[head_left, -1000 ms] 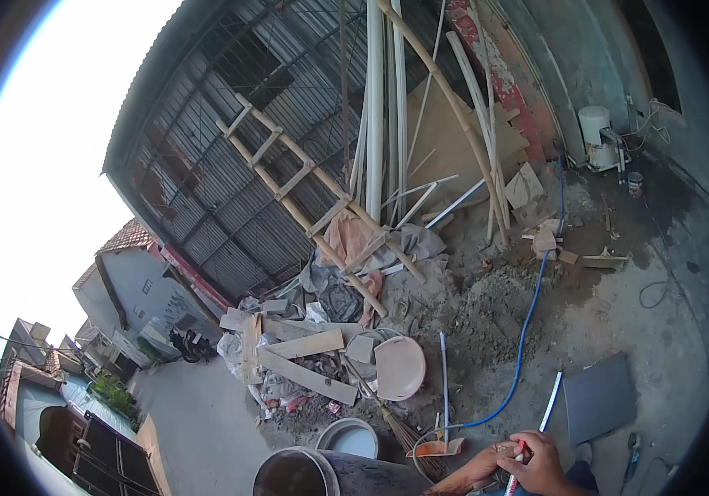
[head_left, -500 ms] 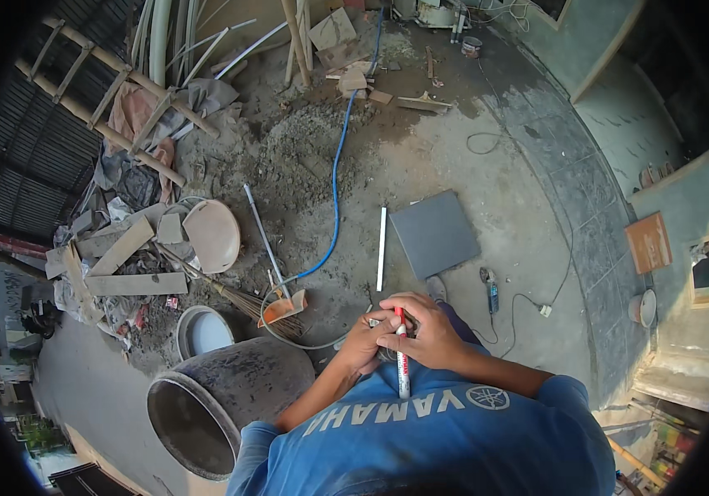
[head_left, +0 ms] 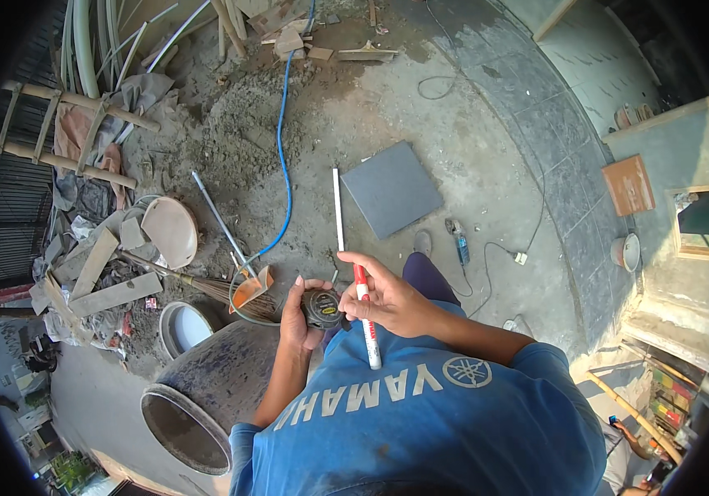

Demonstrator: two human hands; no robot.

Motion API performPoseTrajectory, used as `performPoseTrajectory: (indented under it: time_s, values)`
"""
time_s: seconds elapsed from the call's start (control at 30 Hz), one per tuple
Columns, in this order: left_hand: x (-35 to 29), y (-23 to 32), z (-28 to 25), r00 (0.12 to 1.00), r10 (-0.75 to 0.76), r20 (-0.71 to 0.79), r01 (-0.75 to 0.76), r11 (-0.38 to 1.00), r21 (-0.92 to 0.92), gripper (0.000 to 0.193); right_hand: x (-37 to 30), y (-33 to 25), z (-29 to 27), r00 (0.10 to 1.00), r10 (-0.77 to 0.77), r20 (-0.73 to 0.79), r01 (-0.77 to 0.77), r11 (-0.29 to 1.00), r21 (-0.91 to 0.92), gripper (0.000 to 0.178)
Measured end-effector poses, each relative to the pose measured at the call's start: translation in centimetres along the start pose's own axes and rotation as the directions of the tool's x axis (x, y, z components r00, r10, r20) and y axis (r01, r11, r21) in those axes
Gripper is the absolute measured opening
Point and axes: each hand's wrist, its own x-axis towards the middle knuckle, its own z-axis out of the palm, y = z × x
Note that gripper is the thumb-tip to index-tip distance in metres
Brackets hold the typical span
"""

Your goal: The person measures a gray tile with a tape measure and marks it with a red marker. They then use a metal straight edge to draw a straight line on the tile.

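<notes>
A dark, rounded tape measure rests in my left hand, the fingers and thumb curled about its case. My right hand holds a white marker with a red cap, its lower end pointing toward my blue shirt. The fingertips of the right hand come close to the tape measure; whether they touch it I cannot tell. Beyond my hands, a grey square tile lies on the concrete floor. A thin white strip lies along the tile's left side.
An angle grinder with a cord lies right of my knee. On the left are a large concrete pipe, a bucket, an orange dustpan and a broom. A blue hose crosses the floor beside rubble and boards.
My hands have drawn apart, uncovering the tape measure in the left one. The marker has moved left with my right hand. The whole view has shifted, so the floor things appear farther left and higher.
</notes>
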Motion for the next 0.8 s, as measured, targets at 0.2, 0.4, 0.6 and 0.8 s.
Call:
performPoseTrajectory:
  time_s: [0.2,0.4,0.6,0.8]
  values:
    - [5.4,-3.0,3.1,0.998,-0.015,-0.065,0.016,1.000,0.018,0.032,1.1,-0.2,-11.5,0.963,0.152,-0.221,-0.083,0.953,0.291,0.069]
    - [10.3,-6.4,13.4,0.979,0.048,0.197,-0.100,0.959,0.265,0.029,7.3,0.7,-24.2,0.875,0.150,-0.461,-0.004,0.953,0.303,0.067]
    - [13.1,-7.1,18.9,0.904,0.344,0.253,-0.426,0.740,0.520,0.020,9.1,-0.8,-26.5,0.928,0.074,-0.365,0.047,0.949,0.312,0.066]
    - [14.7,-5.6,18.9,0.833,0.447,0.325,-0.536,0.509,0.674,0.021,10.4,-0.7,-26.0,0.920,-0.093,-0.381,0.181,0.962,0.203,0.064]
